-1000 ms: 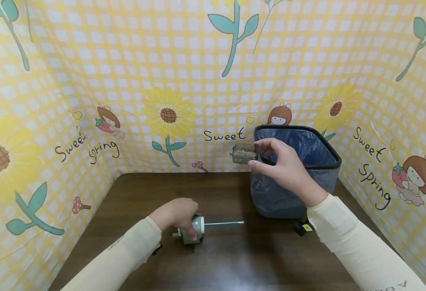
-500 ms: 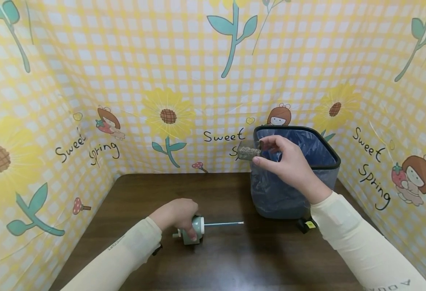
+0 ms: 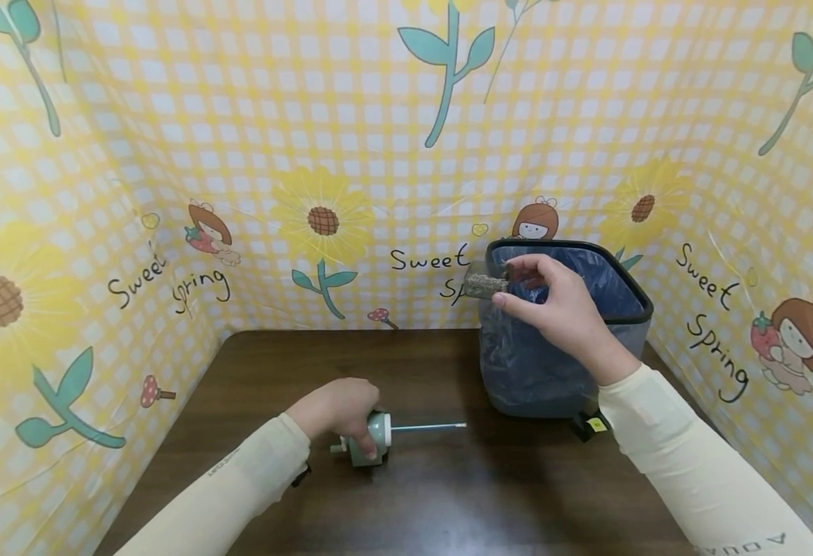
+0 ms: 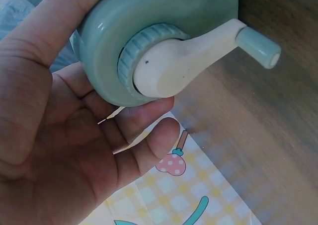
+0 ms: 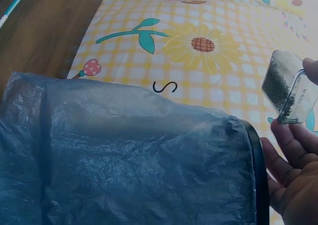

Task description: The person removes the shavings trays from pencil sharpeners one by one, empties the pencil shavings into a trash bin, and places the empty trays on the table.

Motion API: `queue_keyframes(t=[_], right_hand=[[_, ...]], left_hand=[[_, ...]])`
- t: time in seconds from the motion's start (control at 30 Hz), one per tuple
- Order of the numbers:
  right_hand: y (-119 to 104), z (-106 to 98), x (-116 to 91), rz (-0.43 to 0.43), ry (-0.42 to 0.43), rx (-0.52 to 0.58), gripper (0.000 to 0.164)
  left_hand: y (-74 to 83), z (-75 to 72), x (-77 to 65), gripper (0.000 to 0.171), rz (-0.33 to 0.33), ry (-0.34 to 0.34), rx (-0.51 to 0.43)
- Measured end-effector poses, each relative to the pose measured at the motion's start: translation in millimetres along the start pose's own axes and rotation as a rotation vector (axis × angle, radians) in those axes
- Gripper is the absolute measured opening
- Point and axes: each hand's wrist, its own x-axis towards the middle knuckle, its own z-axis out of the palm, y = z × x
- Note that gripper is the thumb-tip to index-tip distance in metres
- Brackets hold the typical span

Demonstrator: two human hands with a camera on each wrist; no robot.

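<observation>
My left hand (image 3: 340, 408) grips a pale green hand-crank pencil sharpener (image 3: 370, 457) lying low over the dark table. In the left wrist view its white crank arm (image 4: 198, 56) with a green knob points away from the palm. A blue pencil (image 3: 428, 427) sticks out of the sharpener's front toward the right. Near the bin's left rim, my right hand (image 3: 564, 313) pinches a small clear shavings drawer (image 3: 484, 286) between thumb and fingers. Dark grey shavings (image 5: 277, 88) are heaped inside it, seen through its wall in the right wrist view.
A bin (image 3: 538, 378) lined with a bluish plastic bag stands at the table's back right, its black rim (image 3: 645, 317) holding the bag. Behind and beside the wooden table (image 3: 274, 355) hangs a yellow checked cloth (image 3: 378, 154) with sunflower prints.
My right hand has moved right and slightly up with the shavings drawer, which now tilts more and overlaps the bin's left edge. The left hand, sharpener and pencil have stayed put.
</observation>
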Motion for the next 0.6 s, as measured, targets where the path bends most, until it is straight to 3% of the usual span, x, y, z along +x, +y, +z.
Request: queue_keyframes(t=[0.6], right_hand=[[5.9, -9.7, -0.1, -0.003, 0.042, 0.003, 0.059]], left_hand=[[3.6, -2.4, -0.8, 0.046, 0.009, -0.003, 0.004]])
